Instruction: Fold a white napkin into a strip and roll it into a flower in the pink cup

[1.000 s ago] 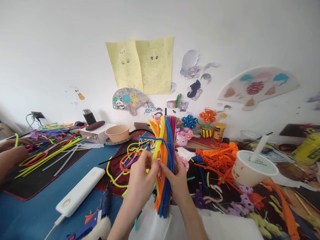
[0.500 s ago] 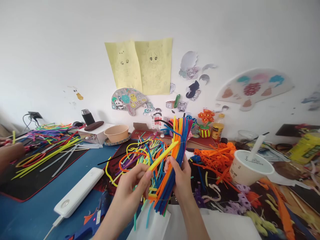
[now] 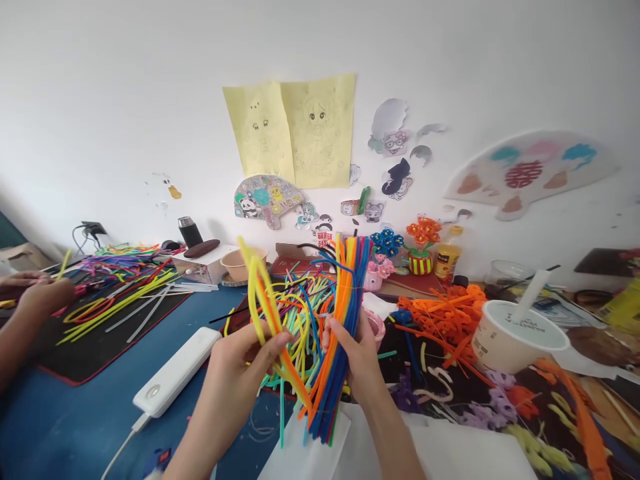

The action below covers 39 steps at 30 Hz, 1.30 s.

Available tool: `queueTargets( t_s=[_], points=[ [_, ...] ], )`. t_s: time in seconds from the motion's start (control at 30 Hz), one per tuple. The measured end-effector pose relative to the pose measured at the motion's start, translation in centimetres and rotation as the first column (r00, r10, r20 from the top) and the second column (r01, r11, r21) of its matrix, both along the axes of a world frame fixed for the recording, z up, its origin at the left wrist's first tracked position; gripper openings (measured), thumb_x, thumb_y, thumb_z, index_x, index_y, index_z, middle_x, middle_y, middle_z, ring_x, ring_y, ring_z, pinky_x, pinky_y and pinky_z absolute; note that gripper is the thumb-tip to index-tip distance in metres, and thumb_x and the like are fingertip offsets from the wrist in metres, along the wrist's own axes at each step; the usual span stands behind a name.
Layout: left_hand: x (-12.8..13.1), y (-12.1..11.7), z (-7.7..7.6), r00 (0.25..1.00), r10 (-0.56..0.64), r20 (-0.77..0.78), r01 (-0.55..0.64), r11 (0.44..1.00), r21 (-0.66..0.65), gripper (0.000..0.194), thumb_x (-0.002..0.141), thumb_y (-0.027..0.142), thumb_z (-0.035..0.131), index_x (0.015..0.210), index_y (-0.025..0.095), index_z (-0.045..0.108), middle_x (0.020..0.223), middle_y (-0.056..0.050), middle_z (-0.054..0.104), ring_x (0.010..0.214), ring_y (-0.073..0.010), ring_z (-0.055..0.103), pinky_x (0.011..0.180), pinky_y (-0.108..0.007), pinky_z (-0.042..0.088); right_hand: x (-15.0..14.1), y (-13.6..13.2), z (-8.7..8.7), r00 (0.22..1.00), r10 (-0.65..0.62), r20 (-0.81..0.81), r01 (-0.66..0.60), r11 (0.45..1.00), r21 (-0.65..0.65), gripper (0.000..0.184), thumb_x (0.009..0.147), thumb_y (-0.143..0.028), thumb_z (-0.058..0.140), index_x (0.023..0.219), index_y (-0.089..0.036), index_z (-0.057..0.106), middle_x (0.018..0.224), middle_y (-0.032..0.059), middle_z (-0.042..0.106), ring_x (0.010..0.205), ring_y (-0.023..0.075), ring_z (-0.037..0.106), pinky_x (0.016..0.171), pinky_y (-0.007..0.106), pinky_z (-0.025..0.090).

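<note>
A thick bundle of pipe cleaners [image 3: 345,320] in orange, yellow, blue and red stands slightly tilted in front of me. My right hand [image 3: 357,353] is wrapped round its middle. Between the thumb and fingers of my left hand [image 3: 255,367] are several yellow and orange pipe cleaners [image 3: 267,300], tilted up to the left, their lower ends touching or close to the bundle's base. Behind both hands lies a tangled heap of loose pipe cleaners [image 3: 300,300] in many colours. White paper [image 3: 320,443] lies beneath the bundle.
A white power bank [image 3: 175,373] with a cable lies at left. Another person's hands [image 3: 47,293] work beside more pipe cleaners [image 3: 120,307]. On the right are orange pieces [image 3: 445,320], a lidded cup [image 3: 517,333] and a drink bottle [image 3: 449,253]. Flower pots [image 3: 421,260] stand behind.
My left hand has moved left, drawing yellow and orange pipe cleaners away from the bundle, and they now point upward. My right hand still grips the bundle. The view has shifted left.
</note>
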<state>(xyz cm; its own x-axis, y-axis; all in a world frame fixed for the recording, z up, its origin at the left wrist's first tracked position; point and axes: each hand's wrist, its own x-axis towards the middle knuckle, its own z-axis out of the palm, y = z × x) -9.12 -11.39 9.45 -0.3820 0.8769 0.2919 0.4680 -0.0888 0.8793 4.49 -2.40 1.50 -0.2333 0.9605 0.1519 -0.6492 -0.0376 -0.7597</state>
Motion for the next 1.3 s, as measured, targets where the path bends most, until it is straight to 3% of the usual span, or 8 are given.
queueTargets(
  t_s=[0.23,0.37,0.47,0.6,0.77,0.83,1.07,1.3],
  points=[
    [1.7,3.0,-0.8,0.987,-0.148,0.058,0.150,0.988,-0.029,0.034,0.079,0.051,0.065,0.073,0.018,0.064,0.059,0.001,0.058,0.052,-0.0122,0.052,0.049,-0.022,0.043,-0.3,-0.7,0.0,0.994,0.111,-0.023,-0.110,0.993,0.052,0.045,0.070,-0.036,0.082,0.103,-0.026,0.054,0.086,-0.0040,0.066,0.055,0.0089,0.057,0.054,0.023,0.048],
    [1.8,3.5,-1.6,0.992,-0.122,-0.016,0.122,0.992,-0.014,0.033,0.083,0.050,0.062,0.071,0.019,0.056,0.058,0.003,0.056,0.053,-0.0126,0.053,0.051,-0.023,0.043,-0.4,-1.1,0.2,0.991,0.131,-0.036,-0.130,0.991,0.034,0.063,0.059,-0.033,0.088,0.112,-0.025,0.055,0.099,0.0007,0.071,0.084,0.0176,0.069,0.074,0.029,0.056],
    [1.9,3.5,-1.7,0.990,-0.112,-0.081,0.112,0.994,-0.008,0.034,0.085,0.049,0.059,0.068,0.020,0.054,0.059,0.004,0.054,0.053,-0.0107,0.047,0.050,-0.022,0.039,-0.5,-1.3,0.4,0.987,0.153,-0.039,-0.153,0.988,0.021,0.071,0.055,-0.032,0.090,0.117,-0.025,0.055,0.111,0.0044,0.071,0.100,0.0229,0.069,0.086,0.035,0.056],
    [2.0,3.6,-1.5,0.988,-0.116,-0.106,0.116,0.993,-0.007,0.034,0.086,0.049,0.058,0.068,0.019,0.056,0.059,0.004,0.050,0.053,-0.0100,0.043,0.049,-0.021,0.036,-0.3,-1.2,0.2,0.989,0.149,0.007,-0.149,0.989,-0.007,0.061,0.060,-0.034,0.088,0.112,-0.023,0.059,0.107,0.0048,0.072,0.093,0.0223,0.070,0.082,0.035,0.057],
    [1.7,3.5,-1.8,0.967,-0.248,-0.064,0.246,0.969,-0.034,0.027,0.087,0.046,0.059,0.085,0.020,0.066,0.086,-0.003,0.068,0.077,-0.0178,0.062,0.065,-0.025,0.047,-0.1,-0.9,-0.3,0.987,0.155,0.030,-0.155,0.988,-0.012,0.062,0.063,-0.033,0.087,0.118,-0.024,0.059,0.105,0.0040,0.072,0.094,0.0224,0.070,0.082,0.035,0.058],
    [1.8,3.5,-2.0,0.960,-0.274,-0.054,0.271,0.961,-0.057,0.029,0.088,0.047,0.058,0.086,0.019,0.066,0.084,-0.003,0.068,0.080,-0.0194,0.063,0.068,-0.026,0.049,0.0,-0.9,-0.4,0.985,0.166,0.035,-0.166,0.986,-0.016,0.063,0.065,-0.034,0.086,0.120,-0.024,0.058,0.104,0.0035,0.072,0.094,0.0220,0.070,0.083,0.036,0.058],
    [2.6,3.3,-2.3,0.970,-0.242,-0.004,0.242,0.969,-0.048,0.032,0.089,0.049,0.055,0.084,0.019,0.061,0.075,-0.001,0.062,0.068,-0.0159,0.056,0.060,-0.025,0.045,0.2,-1.1,-0.8,0.978,0.203,-0.046,-0.206,0.975,-0.085,0.053,0.076,-0.042,0.078,0.122,-0.026,0.059,0.110,0.0037,0.072,0.099,0.0223,0.070,0.088,0.037,0.057],
    [3.5,3.4,-2.3,0.980,-0.096,-0.175,0.088,0.995,-0.052,0.021,0.081,0.042,0.062,0.077,0.022,0.057,0.072,0.000,0.064,0.067,-0.0181,0.059,0.064,-0.028,0.043,-0.1,-0.6,-1.8,0.982,0.170,-0.077,-0.177,0.980,-0.095,0.065,0.074,-0.059,0.074,0.129,-0.029,0.058,0.123,0.0055,0.067,0.119,0.0253,0.060,0.095,0.041,0.053]
  ],
)
